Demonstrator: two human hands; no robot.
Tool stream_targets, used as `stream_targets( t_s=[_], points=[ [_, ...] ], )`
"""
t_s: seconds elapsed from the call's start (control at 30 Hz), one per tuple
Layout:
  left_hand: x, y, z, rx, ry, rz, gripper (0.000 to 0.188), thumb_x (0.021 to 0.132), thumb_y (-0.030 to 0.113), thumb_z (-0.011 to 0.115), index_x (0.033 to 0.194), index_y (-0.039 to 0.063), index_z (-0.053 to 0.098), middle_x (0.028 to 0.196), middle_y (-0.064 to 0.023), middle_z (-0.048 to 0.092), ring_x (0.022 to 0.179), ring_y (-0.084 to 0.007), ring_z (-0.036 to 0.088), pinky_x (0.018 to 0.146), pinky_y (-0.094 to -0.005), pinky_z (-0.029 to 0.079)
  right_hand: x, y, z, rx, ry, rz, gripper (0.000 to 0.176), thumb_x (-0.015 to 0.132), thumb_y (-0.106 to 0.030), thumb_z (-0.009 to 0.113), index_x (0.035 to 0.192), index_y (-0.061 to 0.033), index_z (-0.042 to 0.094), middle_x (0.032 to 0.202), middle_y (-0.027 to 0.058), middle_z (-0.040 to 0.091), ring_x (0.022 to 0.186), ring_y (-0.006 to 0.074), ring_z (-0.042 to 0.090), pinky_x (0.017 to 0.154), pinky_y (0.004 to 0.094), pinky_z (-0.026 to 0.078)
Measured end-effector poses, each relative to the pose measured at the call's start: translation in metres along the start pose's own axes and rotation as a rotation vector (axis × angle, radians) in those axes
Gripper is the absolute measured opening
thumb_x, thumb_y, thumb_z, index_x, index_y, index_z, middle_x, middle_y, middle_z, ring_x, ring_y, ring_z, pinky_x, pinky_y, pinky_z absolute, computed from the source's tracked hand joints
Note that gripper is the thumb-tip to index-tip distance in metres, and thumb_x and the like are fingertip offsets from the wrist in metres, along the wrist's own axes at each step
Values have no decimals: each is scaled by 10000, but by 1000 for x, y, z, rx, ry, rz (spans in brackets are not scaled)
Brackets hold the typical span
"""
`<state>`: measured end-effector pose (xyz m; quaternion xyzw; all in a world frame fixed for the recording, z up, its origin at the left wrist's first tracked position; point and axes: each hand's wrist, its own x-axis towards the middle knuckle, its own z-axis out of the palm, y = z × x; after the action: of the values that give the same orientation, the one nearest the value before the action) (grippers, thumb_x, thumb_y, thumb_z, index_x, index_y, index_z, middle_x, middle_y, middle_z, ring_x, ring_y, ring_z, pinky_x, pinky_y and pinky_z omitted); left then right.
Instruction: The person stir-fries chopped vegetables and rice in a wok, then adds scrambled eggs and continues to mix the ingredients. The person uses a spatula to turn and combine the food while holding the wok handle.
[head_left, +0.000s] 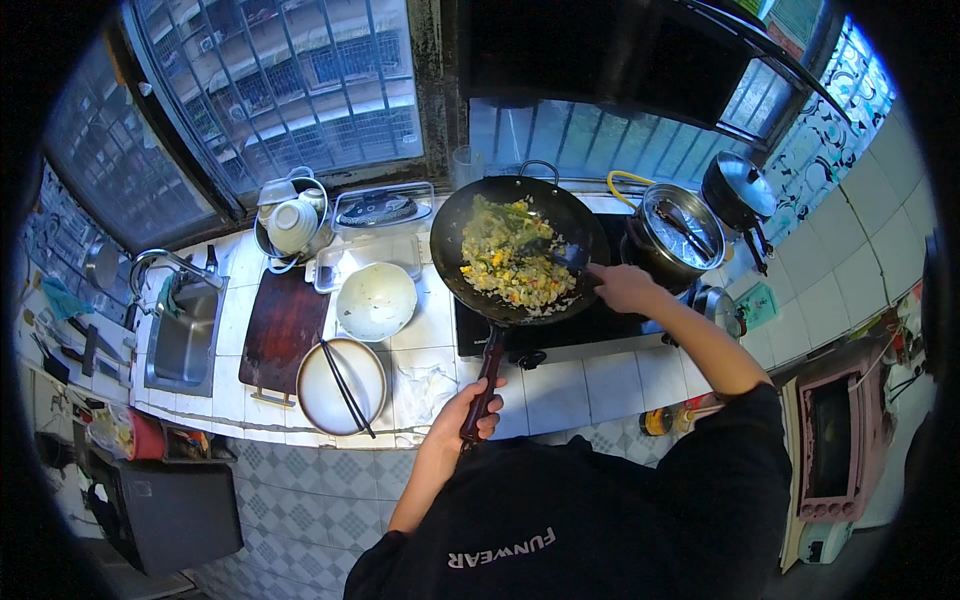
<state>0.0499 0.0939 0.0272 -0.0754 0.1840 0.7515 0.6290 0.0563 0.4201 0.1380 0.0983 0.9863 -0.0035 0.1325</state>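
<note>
My left hand is closed around the dark wooden handle of a black wok, which sits over the gas stove. Inside the wok lies fried rice with yellow, green and red bits. At the wok's right rim, my right hand grips a spatula, whose dark blade rests in the rice; its handle is mostly hidden by the fingers.
Left of the stove are a pale bowl, a plate with black chopsticks across it, a cutting board and a sink. A metal pot stands right of the wok, near a lidded pan.
</note>
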Motion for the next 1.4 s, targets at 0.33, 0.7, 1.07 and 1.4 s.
stream_targets(
  t_s=[0.33,0.7,1.07,1.4],
  points=[
    [0,2,-2,1,-30,-28,318,908,319,404,1152,118,434,707,-21,456,443,-108,408,376,-226,322,34,-33,42,303,182,90,366,837,-152,422,1176,-24,475,880,184,610,748,351,601,613,442,494],
    [0,2,-3,-12,-4,-17,374,931,320,361,1218,83,395,726,-38,457,445,-128,419,371,-255,347,-60,-47,-7,85,-92,-32,527,821,-120,464,1330,-102,327,795,170,618,676,327,600,597,424,494],
    [-5,8,-5,-35,-29,-13,375,927,307,379,1222,77,392,721,-40,467,436,-127,423,350,-251,323,-71,-3,-50,-17,14,36,393,757,-97,484,1144,-114,549,770,169,617,729,319,610,645,434,490],
    [-5,7,-1,25,7,-35,341,910,327,404,1172,111,430,705,-23,459,432,-105,412,365,-228,328,11,-40,46,152,167,50,482,797,-65,423,1276,-120,417,735,166,606,696,326,599,582,433,479]
  ],
)
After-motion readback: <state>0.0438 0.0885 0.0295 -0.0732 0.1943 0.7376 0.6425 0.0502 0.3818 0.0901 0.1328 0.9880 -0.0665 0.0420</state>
